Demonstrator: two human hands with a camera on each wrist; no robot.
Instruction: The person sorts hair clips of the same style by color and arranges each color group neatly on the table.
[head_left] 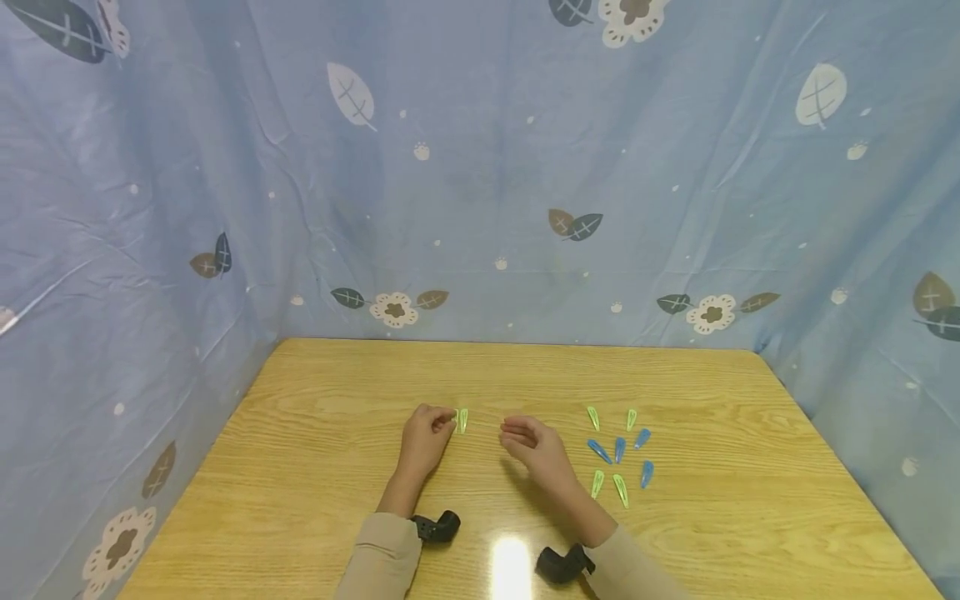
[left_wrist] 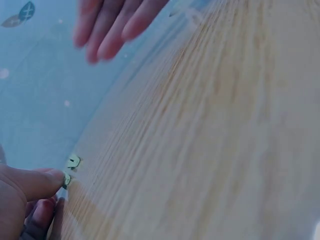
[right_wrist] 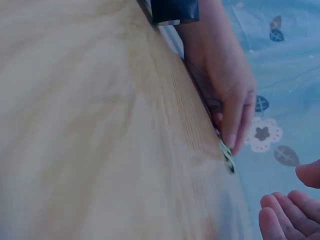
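My left hand (head_left: pixel 426 437) pinches a light green snap hair clip (left_wrist: pixel 67 180) between thumb and fingers, low at the tabletop; the fingers hide part of it. Just right of it lies a second green hair clip (head_left: pixel 463 421), roughly parallel. Held above the table to the right, my right hand (head_left: pixel 538 454) has nothing in it, its fingers extended and slightly bent toward the left hand. In the right wrist view, its fingertips (right_wrist: pixel 272 220) show at the lower right, apart from the clips.
Right of my right hand lie several green hair clips (head_left: pixel 620 490) and several blue hair clips (head_left: pixel 599 451), spread in loose rows. They rest on a wood-grain table (head_left: pixel 337 375). A blue patterned curtain (head_left: pixel 480 167) closes off the back and both sides.
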